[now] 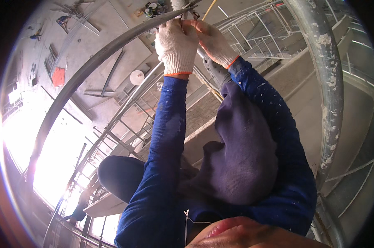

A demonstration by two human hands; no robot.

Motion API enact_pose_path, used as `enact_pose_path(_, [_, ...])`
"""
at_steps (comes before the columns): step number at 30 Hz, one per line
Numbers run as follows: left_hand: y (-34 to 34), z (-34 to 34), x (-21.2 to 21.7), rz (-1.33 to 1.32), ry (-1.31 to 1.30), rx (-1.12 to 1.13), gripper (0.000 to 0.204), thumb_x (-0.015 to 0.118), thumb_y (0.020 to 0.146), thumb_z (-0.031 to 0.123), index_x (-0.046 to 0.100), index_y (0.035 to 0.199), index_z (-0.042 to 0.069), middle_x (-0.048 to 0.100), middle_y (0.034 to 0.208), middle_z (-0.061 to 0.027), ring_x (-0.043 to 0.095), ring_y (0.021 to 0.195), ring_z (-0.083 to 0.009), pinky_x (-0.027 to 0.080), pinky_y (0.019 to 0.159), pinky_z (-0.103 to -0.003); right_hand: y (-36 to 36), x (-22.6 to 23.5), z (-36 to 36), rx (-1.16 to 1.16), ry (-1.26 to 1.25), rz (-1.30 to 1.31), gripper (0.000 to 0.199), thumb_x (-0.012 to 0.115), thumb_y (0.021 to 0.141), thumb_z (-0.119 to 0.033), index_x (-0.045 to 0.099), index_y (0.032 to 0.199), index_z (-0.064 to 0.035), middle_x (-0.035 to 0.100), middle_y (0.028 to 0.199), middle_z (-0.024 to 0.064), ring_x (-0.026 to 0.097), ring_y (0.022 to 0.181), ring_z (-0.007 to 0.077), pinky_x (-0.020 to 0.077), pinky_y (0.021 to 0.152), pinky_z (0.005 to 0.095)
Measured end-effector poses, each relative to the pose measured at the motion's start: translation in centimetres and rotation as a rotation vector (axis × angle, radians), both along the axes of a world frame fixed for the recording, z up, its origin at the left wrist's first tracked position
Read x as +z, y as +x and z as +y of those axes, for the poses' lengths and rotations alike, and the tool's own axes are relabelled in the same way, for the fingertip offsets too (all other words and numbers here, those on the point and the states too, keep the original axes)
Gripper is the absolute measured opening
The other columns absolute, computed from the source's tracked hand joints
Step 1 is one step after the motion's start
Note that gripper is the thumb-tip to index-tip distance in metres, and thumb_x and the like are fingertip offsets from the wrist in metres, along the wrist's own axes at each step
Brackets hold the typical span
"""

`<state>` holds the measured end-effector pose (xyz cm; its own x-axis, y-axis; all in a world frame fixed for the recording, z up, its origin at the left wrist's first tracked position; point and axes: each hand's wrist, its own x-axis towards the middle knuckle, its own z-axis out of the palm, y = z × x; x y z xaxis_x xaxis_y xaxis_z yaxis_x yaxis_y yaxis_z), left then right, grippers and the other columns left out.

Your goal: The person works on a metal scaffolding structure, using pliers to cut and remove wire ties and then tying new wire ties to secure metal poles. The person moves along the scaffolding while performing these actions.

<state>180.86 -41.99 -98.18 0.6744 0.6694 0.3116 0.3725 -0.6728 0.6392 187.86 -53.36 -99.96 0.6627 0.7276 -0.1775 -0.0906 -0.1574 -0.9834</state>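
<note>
My left hand (176,47) wears a white knit glove with an orange cuff. It is closed up against a grey metal pipe (108,46) that curves across the left. My right hand (213,43), in the same kind of glove, meets it from the right with bent fingers. Both sets of fingertips come together where the curved pipe crosses an upright pole (178,5). A small dark metal piece (195,15) shows just beyond them. What the fingers pinch is hidden by the gloves. A grey shoe (215,68) rests close below my right wrist.
A thick, paint-spattered pipe (325,62) runs down the right. Scaffold frames (257,35) stand beyond and below. On the floor far below lie long bars (112,72), a white round bucket (137,77) and a red-orange item (58,77). Bright light floods the left.
</note>
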Motion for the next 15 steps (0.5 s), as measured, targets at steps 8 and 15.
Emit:
enact_pose_path(8, [-1.0,0.2,2.1,0.111,-0.175,-0.018,0.020,0.070,0.087,0.026,0.075,0.090,0.007,0.075,0.088,-0.0130,0.073,0.081,-0.0324,0.057,0.075,-0.043,-0.6,-2.2,0.9,0.015,0.338,0.481,0.037,0.061,0.101,-0.022,0.064,0.131,-0.0010,0.071,0.109,0.0057,0.066,0.096,0.0137,0.0536,0.086,0.0303])
enact_pose_path(15, [-1.2,2.4,-2.6,-0.192,-0.368,-0.104,0.008,0.070,0.090,0.008,0.073,0.097,0.004,0.075,0.090,-0.0101,0.072,0.083,-0.0257,0.057,0.076,-0.038,-0.3,1.5,1.2,0.037,-0.121,-0.132,0.033,0.066,0.097,-0.030,0.069,0.118,-0.0045,0.071,0.082,0.0073,0.069,0.074,0.0191,0.0555,0.071,0.0358])
